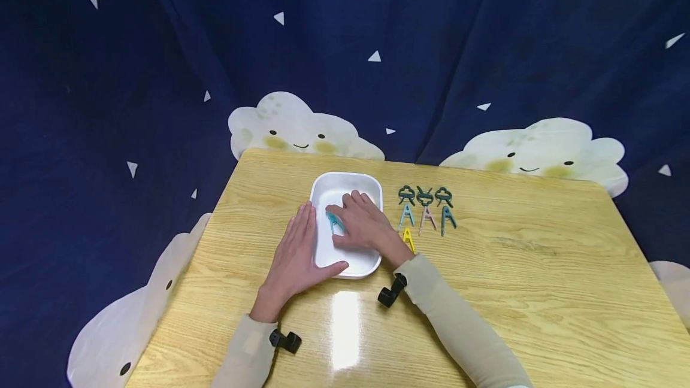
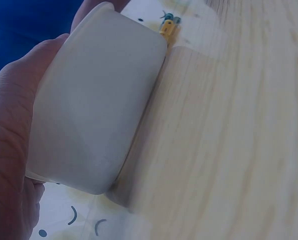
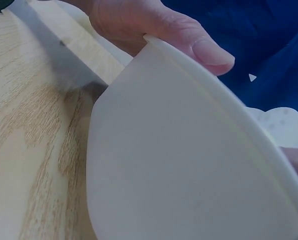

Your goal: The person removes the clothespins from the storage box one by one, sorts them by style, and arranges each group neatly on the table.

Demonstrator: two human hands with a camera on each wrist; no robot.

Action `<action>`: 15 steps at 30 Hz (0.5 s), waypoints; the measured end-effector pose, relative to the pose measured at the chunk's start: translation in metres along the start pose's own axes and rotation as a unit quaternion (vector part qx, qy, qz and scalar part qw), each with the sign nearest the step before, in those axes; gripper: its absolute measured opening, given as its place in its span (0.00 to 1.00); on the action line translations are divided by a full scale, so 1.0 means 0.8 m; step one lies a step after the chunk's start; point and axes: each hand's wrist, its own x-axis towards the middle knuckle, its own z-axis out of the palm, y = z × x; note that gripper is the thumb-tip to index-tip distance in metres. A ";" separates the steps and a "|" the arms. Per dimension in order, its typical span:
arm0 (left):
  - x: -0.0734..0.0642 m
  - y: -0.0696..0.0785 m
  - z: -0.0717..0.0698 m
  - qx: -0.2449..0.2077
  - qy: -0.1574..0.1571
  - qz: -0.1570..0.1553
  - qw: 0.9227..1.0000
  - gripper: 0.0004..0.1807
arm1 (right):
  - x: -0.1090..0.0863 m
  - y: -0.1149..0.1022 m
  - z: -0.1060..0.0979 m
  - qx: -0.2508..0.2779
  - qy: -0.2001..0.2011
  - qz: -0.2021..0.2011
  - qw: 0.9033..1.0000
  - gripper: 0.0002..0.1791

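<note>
A white plastic tray (image 1: 323, 256) with a raised rim stands on the wooden table. My left hand (image 1: 295, 250) lies along its left side, fingers straight, with the thumb over the near rim. The left wrist view has this hand (image 2: 14, 115) against the tray's outer wall (image 2: 94, 105). Inside the tray is my right hand (image 1: 363, 223), its index finger and thumb pinching a teal clothespin (image 1: 334, 220). In the right wrist view the tray wall (image 3: 179, 150) hides the clothespin, and the left thumb (image 3: 214, 52) shows at the rim.
Right of the tray stand rows of clips: several dark green ones (image 1: 425, 197) at the back, then a light blue clothespin (image 1: 406, 215), a pink clothespin (image 1: 427, 218) and a dark teal clothespin (image 1: 447, 219). A yellow clothespin (image 1: 408, 238) lies nearest the right wrist. A dark blue curtain (image 1: 345, 47) hangs behind.
</note>
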 end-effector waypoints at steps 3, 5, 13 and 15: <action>0.000 0.000 0.000 0.002 0.000 0.000 1.000 0.75 | 0.000 0.000 0.000 -0.004 -0.002 0.000 1.000 0.35; 0.000 0.000 0.000 0.002 0.001 0.001 1.000 0.75 | 0.001 0.000 0.000 -0.006 -0.002 -0.001 1.000 0.34; 0.000 0.000 0.001 0.004 0.003 0.003 1.000 0.75 | 0.002 0.000 0.002 -0.011 -0.001 0.004 1.000 0.31; 0.000 -0.001 0.001 0.004 0.004 0.004 1.000 0.75 | 0.002 0.000 0.002 -0.010 0.000 0.006 1.000 0.30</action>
